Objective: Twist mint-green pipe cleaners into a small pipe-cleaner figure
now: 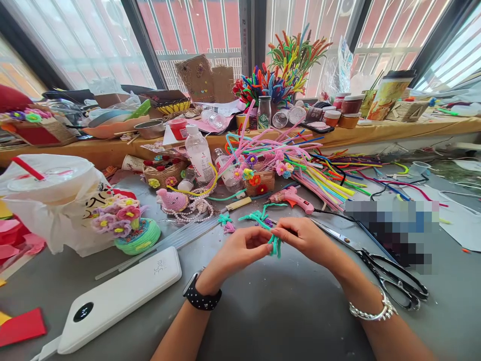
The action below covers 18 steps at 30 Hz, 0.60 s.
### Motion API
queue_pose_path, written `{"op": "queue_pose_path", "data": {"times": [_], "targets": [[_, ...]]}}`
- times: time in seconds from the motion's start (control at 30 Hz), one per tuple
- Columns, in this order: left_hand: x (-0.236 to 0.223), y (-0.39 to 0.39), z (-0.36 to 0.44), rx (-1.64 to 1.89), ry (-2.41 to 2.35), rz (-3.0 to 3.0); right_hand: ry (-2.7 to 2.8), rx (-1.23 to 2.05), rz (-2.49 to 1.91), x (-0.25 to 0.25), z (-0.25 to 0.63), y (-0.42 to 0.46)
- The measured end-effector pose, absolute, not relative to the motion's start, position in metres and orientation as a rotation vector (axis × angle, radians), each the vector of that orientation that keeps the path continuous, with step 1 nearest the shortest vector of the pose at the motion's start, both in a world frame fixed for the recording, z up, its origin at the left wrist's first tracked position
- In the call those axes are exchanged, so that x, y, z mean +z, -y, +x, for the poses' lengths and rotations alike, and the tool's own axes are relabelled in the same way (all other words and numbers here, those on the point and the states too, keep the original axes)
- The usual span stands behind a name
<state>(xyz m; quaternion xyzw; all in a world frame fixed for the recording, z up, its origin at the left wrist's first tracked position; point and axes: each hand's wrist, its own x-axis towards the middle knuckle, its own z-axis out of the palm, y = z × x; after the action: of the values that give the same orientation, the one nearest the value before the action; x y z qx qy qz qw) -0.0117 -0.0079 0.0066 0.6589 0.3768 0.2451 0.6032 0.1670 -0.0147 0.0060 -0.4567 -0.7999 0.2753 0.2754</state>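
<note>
Both hands meet over the middle of the grey table. My left hand (244, 248) pinches a green pipe cleaner (276, 246) between thumb and fingers. From the other side my right hand (300, 238) grips the same piece with thumb and forefinger. Its bent ends hang below the fingertips; the rest is partly covered. Just beyond lie more green pipe cleaner pieces (257, 216). A small green pipe-cleaner shape (224, 219) and a pink one (229, 228) rest left of them. A pink glue gun (292, 198) lies behind my right hand.
Large scissors (391, 276) lie at the right, near a pixelated patch. A white power bank (124, 301) and a bagged drink cup (52, 195) stand at left. Pipe cleaners (319, 180) pile up behind, with a plastic bottle (198, 155) and flower-trimmed baskets (260, 184).
</note>
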Motion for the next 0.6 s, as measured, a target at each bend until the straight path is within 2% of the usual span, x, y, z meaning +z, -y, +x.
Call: {"op": "queue_pose_path", "data": {"times": [0.3,0.6], "targets": [[-0.0010,0.0081,-0.0062,0.601,-1.023,1.607,2.183,0.732,-1.274,0.0023,0.1610,0.0167],[0.0071,0.0076,-0.0096,0.567,-0.937,1.378,2.113,0.799,-1.225,0.0037,0.1623,0.0162]]}}
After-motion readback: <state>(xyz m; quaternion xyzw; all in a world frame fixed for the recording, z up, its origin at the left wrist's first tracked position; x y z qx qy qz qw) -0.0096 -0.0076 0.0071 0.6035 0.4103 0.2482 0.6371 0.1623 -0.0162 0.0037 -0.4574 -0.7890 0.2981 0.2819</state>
